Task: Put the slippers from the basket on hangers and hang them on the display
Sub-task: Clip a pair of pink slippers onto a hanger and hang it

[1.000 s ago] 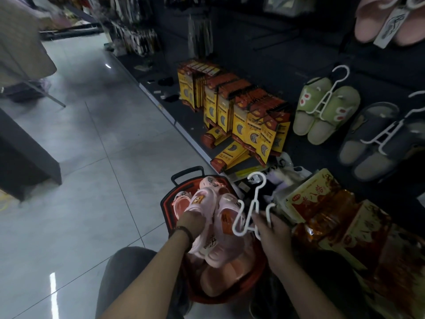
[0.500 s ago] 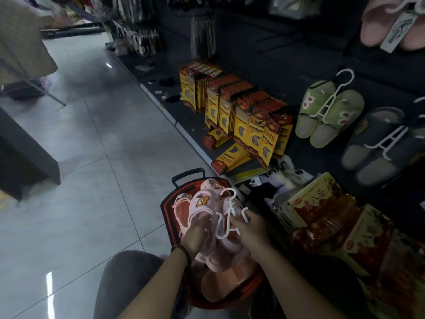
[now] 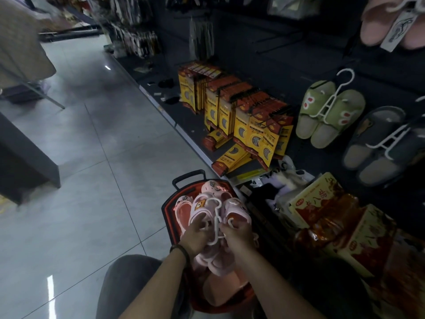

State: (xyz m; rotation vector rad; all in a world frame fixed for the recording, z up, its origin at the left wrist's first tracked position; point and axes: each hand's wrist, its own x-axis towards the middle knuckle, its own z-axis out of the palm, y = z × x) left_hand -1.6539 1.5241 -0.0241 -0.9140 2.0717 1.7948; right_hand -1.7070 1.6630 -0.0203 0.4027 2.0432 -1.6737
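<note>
Head view: a person crouches on the tiled floor [image 3: 92, 180] beside a dark display wall [image 3: 287, 54]. A red basket [image 3: 169, 211] with a black handle sits on the floor, right against the display's bottom edge.

The left hand [image 3: 195, 236] grips a pair of pink slippers [image 3: 236, 209] held just above the basket, fingers curled over the left slipper. The right hand [image 3: 238, 234] pinches a white hanger [image 3: 216, 215] by its lower part. The hanger lies against the pair, between the two slippers, with its hook pointing away from the person.

Loose slippers [image 3: 212, 187] lie in the basket near its far rim.

On the display, green slippers [image 3: 331, 111] hang on their own hanger, and grey slippers [image 3: 379, 146] hang just right of them. Yellow-orange packs [image 3: 241, 111] stand on the display's base, beyond the basket. Red boxes [image 3: 333, 215] are stacked to the basket's right.
</note>
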